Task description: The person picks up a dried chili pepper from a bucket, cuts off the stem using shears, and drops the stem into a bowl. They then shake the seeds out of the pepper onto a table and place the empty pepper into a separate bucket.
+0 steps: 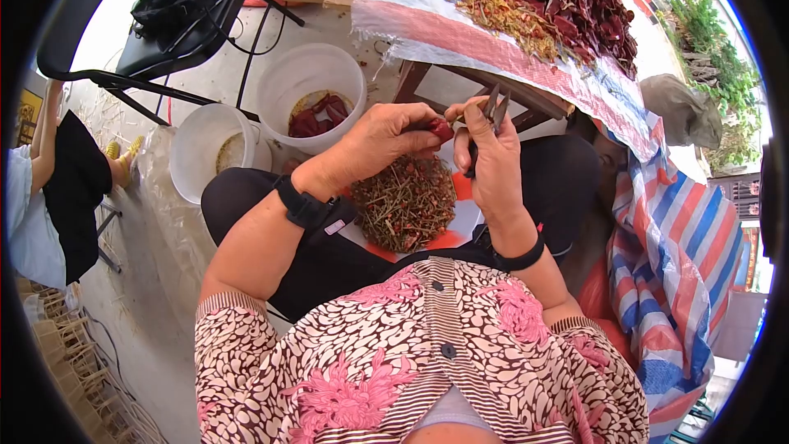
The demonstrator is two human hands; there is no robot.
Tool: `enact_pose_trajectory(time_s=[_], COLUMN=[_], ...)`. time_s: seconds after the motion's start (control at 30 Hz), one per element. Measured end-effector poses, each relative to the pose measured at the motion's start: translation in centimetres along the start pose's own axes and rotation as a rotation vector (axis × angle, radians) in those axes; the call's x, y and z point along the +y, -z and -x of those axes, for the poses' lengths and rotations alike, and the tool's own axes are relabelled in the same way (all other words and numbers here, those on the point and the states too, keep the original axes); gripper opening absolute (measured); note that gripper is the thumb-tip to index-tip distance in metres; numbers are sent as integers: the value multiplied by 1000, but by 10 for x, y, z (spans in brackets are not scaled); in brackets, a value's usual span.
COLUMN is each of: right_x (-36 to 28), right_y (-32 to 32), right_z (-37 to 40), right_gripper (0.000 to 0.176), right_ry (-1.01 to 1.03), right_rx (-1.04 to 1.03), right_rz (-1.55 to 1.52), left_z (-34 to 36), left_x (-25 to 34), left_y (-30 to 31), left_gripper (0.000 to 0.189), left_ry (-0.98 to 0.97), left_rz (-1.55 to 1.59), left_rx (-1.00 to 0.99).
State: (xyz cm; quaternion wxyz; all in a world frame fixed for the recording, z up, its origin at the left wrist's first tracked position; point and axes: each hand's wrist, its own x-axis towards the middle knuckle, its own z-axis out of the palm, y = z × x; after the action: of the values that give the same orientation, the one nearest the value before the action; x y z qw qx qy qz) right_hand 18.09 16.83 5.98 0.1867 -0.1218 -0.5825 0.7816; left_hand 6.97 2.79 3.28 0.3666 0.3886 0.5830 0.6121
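Observation:
Pinched between the fingers of my left hand (393,133) is a dark red dried chili pepper (441,129). My right hand (495,156) is closed around a pair of scissors (498,108), whose blades point up and look slightly apart. The two hands are close together, with the right index finger and thumb near the pepper. Below them, between my legs, a heap of chili stems and red scraps (404,204) lies on a white and orange surface (467,215); the hands hide part of it.
A white bucket (275,74) with red chili pieces stands ahead to the left, beside another bucket (191,156). Dried chilies (567,0) and yellowish bits cover a striped sheet (493,45) on a low table. A black chair (177,53) and a seated person (62,189) are at left.

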Motion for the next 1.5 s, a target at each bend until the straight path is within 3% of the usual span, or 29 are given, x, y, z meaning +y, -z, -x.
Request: enact_pose_trajectory(time_s=[0.27, 0.37, 0.5, 0.6, 0.77, 0.93, 1.0, 1.07, 1.1, 1.13, 1.17, 1.27, 1.33, 1.37, 1.4, 1.5], right_x=[1, -11, -1, 8, -7, 1, 4, 25, 29, 29, 20, -5, -26, -29, -29, -49], right_y=[3, 6, 22, 25, 22, 43, 48, 62, 68, 75, 78, 85, 99, 116, 137, 187], right_z=[-4, -10, -12, -10, -1, 5, 8, 9, 6, 2, -4, -20, -38, -53, -72, -128], right_gripper=[16, 12, 11, 11, 17, 12, 13, 17, 18, 18, 18, 17, 16, 16, 16, 20], right_ry=[5, -406, -700, -709, -390, -304, -328, -125, -123, -125, -120, -117, -64, 76, 218, 285], right_rx=[-120, -101, -310, -279, -88, -218, -236, -218, -194, -171, -138, -56, 45, 88, 131, 338], right_rz=[105, -131, -558, -601, -69, 407, 641, 750, 735, 717, 698, 612, 742, 836, 927, 1075], left_z=[5, 8, 11, 13, 13, 12, 12, 8, 9, 6, 7, 9, 10, 9, 8, 5], left_x=[0, 4, 2, 3, 5, 3, 0, -7, -11, -19, -25, -37, -48, -53, -52, -47], left_y=[1, 4, 5, 2, 3, 10, 17, 31, 39, 50, 58, 81, 91, 93, 91, 86], left_gripper=[18, 16, 13, 12, 14, 17, 19, 22, 24, 23, 27, 34, 38, 40, 41, 46], left_ry=[32, 65, 1, 67, 76, 5, 34, -34, 14, -89, -10, -13, -24, -27, 33, 194], left_rz=[113, 142, 67, 122, 31, -72, -204, -393, -465, -667, -807, -1053, -1232, -1319, -1281, -1181], left_rx=[-84, -159, -330, -346, -303, -287, -206, -92, 23, 113, 234, 471, 541, 577, 491, 247])
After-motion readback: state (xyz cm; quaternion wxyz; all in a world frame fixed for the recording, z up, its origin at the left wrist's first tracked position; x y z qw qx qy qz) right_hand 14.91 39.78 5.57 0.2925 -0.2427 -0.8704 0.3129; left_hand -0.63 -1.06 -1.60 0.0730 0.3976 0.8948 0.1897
